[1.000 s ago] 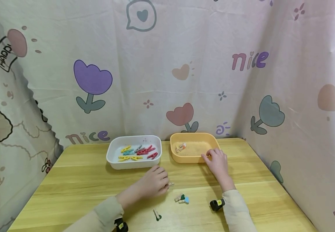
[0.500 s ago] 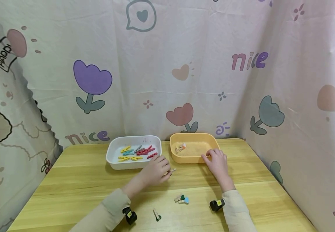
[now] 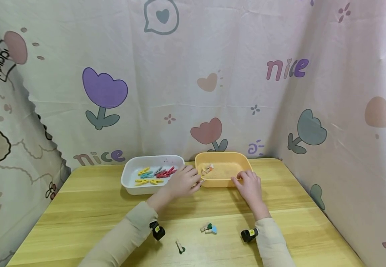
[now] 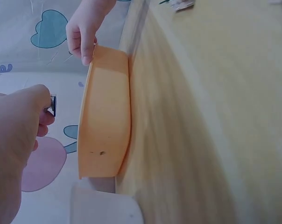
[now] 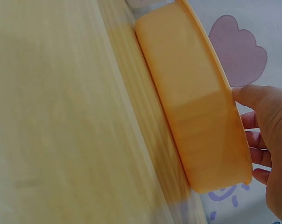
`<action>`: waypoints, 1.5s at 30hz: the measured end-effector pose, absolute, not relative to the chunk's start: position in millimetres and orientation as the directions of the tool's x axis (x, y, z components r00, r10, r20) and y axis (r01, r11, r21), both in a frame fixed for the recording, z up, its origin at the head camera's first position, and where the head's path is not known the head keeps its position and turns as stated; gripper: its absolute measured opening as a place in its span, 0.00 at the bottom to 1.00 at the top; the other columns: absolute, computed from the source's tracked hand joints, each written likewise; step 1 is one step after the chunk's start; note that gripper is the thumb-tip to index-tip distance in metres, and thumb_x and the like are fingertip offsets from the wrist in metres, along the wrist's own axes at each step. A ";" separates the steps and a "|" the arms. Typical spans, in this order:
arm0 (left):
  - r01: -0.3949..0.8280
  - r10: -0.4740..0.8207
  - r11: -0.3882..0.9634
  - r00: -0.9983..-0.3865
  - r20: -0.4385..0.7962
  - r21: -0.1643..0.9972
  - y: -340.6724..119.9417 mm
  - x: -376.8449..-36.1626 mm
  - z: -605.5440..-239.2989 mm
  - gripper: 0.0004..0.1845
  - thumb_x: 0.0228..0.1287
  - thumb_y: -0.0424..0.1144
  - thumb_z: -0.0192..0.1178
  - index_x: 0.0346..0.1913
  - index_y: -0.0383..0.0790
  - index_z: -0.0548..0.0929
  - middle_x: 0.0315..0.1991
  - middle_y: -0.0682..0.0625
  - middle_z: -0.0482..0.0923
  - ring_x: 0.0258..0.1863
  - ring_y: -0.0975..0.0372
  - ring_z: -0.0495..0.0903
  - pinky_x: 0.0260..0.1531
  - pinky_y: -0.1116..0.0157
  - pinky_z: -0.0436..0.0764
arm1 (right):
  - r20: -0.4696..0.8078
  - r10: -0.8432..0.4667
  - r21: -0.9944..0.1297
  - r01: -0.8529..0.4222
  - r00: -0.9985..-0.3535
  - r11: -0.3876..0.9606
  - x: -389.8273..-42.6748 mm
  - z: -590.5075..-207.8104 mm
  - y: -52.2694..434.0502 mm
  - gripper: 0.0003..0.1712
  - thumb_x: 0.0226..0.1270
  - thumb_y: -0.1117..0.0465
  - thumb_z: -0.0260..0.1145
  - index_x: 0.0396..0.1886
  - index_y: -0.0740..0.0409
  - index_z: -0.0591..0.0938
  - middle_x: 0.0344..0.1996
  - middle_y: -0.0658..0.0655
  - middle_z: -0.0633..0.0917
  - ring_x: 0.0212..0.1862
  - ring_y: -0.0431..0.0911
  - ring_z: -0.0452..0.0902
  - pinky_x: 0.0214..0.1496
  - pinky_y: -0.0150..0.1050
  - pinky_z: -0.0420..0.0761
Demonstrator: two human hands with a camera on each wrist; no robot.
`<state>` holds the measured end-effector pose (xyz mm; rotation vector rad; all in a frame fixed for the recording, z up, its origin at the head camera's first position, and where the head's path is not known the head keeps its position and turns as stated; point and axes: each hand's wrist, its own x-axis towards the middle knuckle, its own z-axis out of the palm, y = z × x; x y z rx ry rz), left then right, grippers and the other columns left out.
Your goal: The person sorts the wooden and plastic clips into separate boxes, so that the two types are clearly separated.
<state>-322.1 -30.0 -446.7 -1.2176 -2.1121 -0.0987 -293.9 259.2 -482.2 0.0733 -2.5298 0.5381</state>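
Wooden table (image 3: 89,207) against a pastel tulip-print curtain (image 3: 213,74); two trays at the far edge.

Left fingers are curled, pinching a small clip (image 4: 52,104) whose metal end shows at the fingertips in the left wrist view. Left hand (image 3: 183,181) now sits at the near-left corner of the orange tray (image 3: 224,157), at about 9 o'clock of it. A second ago it lay low on the table, at 6 o'clock of the white tray (image 3: 129,172); half a second ago it was halfway up. Reads as a carry toward the orange tray, clip not yet released.

Right hand (image 3: 250,185) has not moved: fingers curled over the orange tray's near rim toward its right corner, steadying it.

Orange tray already holds a few pale clips (image 3: 208,170) at its left end. White tray holds coloured pegs (image 3: 156,175). Two more clips (image 3: 208,228) and (image 3: 180,247) lie on the table at 6 o'clock, between the sleeves.
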 end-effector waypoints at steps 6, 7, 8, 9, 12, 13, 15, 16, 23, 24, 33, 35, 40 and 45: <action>0.765 0.739 0.558 -0.281 0.613 -0.322 -21.9 -337.8 -438.4 0.09 0.62 0.48 0.60 0.29 0.49 0.82 0.32 0.55 0.79 0.38 0.59 0.76 0.42 0.61 0.74 | 0.520 0.063 -0.370 -0.159 -0.852 0.915 -295.1 -481.7 258.9 0.15 0.63 0.49 0.68 0.31 0.55 0.80 0.34 0.57 0.77 0.41 0.55 0.71 0.51 0.53 0.66; 0.760 0.738 0.560 -0.275 0.616 -0.331 -20.3 -340.0 -437.2 0.09 0.61 0.48 0.61 0.29 0.49 0.82 0.31 0.55 0.79 0.38 0.59 0.75 0.41 0.61 0.74 | 0.519 0.063 -0.370 -0.157 -0.852 0.916 -295.4 -481.8 259.0 0.15 0.63 0.49 0.68 0.31 0.55 0.80 0.34 0.57 0.77 0.41 0.55 0.71 0.51 0.53 0.67; 0.756 0.736 0.562 -0.272 0.620 -0.336 -18.5 -341.9 -435.9 0.08 0.60 0.47 0.62 0.29 0.48 0.82 0.31 0.55 0.79 0.37 0.59 0.75 0.40 0.61 0.74 | 0.517 0.064 -0.369 -0.154 -0.854 0.916 -295.4 -481.8 259.1 0.15 0.63 0.48 0.68 0.31 0.55 0.80 0.34 0.57 0.77 0.41 0.55 0.71 0.52 0.53 0.67; 0.755 0.734 0.563 -0.269 0.624 -0.337 -16.7 -343.7 -434.7 0.08 0.59 0.47 0.63 0.28 0.48 0.82 0.31 0.55 0.79 0.37 0.59 0.76 0.40 0.61 0.74 | 0.515 0.065 -0.369 -0.152 -0.855 0.917 -295.6 -481.9 259.2 0.15 0.63 0.48 0.68 0.31 0.55 0.80 0.34 0.57 0.77 0.41 0.55 0.71 0.52 0.53 0.67; 0.748 0.730 0.572 -0.279 0.624 -0.335 -11.1 -348.1 -431.6 0.07 0.58 0.46 0.64 0.27 0.49 0.81 0.30 0.55 0.79 0.37 0.59 0.76 0.41 0.60 0.75 | 0.511 0.067 -0.370 -0.149 -0.857 0.917 -295.4 -482.0 259.4 0.15 0.63 0.48 0.68 0.31 0.55 0.79 0.34 0.57 0.77 0.41 0.55 0.71 0.51 0.53 0.67; 0.745 0.729 0.577 -0.284 0.623 -0.335 -9.2 -349.6 -430.8 0.07 0.58 0.46 0.65 0.27 0.49 0.81 0.30 0.55 0.79 0.37 0.59 0.76 0.41 0.60 0.75 | 0.512 0.068 -0.371 -0.150 -0.856 0.916 -295.1 -481.9 259.4 0.15 0.63 0.48 0.68 0.31 0.55 0.79 0.34 0.57 0.77 0.41 0.55 0.71 0.51 0.53 0.67; 0.741 0.725 0.585 -0.294 0.623 -0.331 -5.2 -352.7 -429.8 0.08 0.58 0.46 0.65 0.26 0.50 0.81 0.30 0.55 0.79 0.37 0.59 0.76 0.41 0.60 0.75 | 0.517 0.067 -0.371 -0.153 -0.853 0.916 -294.8 -482.0 259.5 0.15 0.63 0.48 0.68 0.31 0.55 0.79 0.33 0.57 0.77 0.41 0.55 0.71 0.51 0.53 0.67; 0.739 0.723 0.588 -0.297 0.624 -0.329 -3.1 -354.4 -429.7 0.08 0.59 0.46 0.65 0.26 0.50 0.81 0.30 0.55 0.79 0.37 0.59 0.77 0.41 0.60 0.75 | 0.520 0.066 -0.371 -0.156 -0.851 0.916 -294.7 -482.0 259.6 0.15 0.63 0.48 0.69 0.31 0.55 0.79 0.33 0.57 0.77 0.41 0.55 0.72 0.51 0.53 0.67; 0.738 0.714 0.610 -0.353 0.605 -0.289 9.7 -366.1 -430.6 0.10 0.62 0.48 0.62 0.25 0.51 0.81 0.30 0.56 0.79 0.38 0.59 0.76 0.42 0.61 0.73 | 0.527 0.062 -0.366 -0.160 -0.848 0.917 -294.3 -482.7 260.3 0.15 0.62 0.49 0.69 0.30 0.55 0.79 0.32 0.56 0.76 0.40 0.55 0.71 0.50 0.53 0.67; 0.738 0.712 0.612 -0.359 0.604 -0.284 11.3 -367.7 -431.0 0.10 0.62 0.48 0.62 0.25 0.50 0.81 0.31 0.56 0.79 0.38 0.59 0.76 0.42 0.61 0.73 | 0.527 0.061 -0.365 -0.161 -0.848 0.917 -294.4 -483.0 260.5 0.15 0.62 0.49 0.69 0.30 0.55 0.79 0.32 0.56 0.76 0.40 0.55 0.71 0.50 0.54 0.67; 0.715 0.689 0.647 -0.400 0.604 -0.265 24.1 -376.1 -435.8 0.11 0.63 0.47 0.61 0.25 0.49 0.80 0.32 0.55 0.79 0.37 0.58 0.75 0.40 0.61 0.72 | 0.533 0.055 -0.359 -0.167 -0.844 0.918 -294.9 -485.0 261.1 0.15 0.62 0.48 0.69 0.29 0.54 0.79 0.31 0.55 0.76 0.38 0.53 0.71 0.50 0.54 0.68; 0.706 0.684 0.661 -0.428 0.590 -0.254 26.8 -377.0 -436.2 0.11 0.63 0.47 0.60 0.25 0.49 0.81 0.32 0.55 0.80 0.38 0.58 0.75 0.41 0.61 0.71 | 0.533 0.053 -0.355 -0.166 -0.845 0.920 -295.5 -485.3 261.2 0.15 0.61 0.48 0.70 0.30 0.54 0.79 0.31 0.55 0.76 0.38 0.53 0.71 0.50 0.54 0.68; 0.686 0.662 0.697 -0.504 0.555 -0.209 33.4 -380.5 -434.8 0.12 0.66 0.48 0.58 0.27 0.48 0.82 0.33 0.54 0.80 0.39 0.57 0.75 0.42 0.60 0.71 | 0.530 0.055 -0.356 -0.163 -0.846 0.920 -295.4 -484.0 260.6 0.15 0.62 0.48 0.69 0.30 0.54 0.79 0.32 0.55 0.77 0.38 0.53 0.71 0.50 0.53 0.68; 0.656 0.627 0.741 -0.600 0.496 -0.144 38.9 -386.0 -434.0 0.12 0.68 0.48 0.56 0.30 0.48 0.83 0.35 0.53 0.80 0.40 0.57 0.75 0.44 0.59 0.71 | 0.531 0.059 -0.356 -0.159 -0.845 0.921 -295.4 -482.5 259.7 0.15 0.62 0.48 0.69 0.30 0.54 0.80 0.33 0.56 0.78 0.39 0.54 0.71 0.50 0.53 0.68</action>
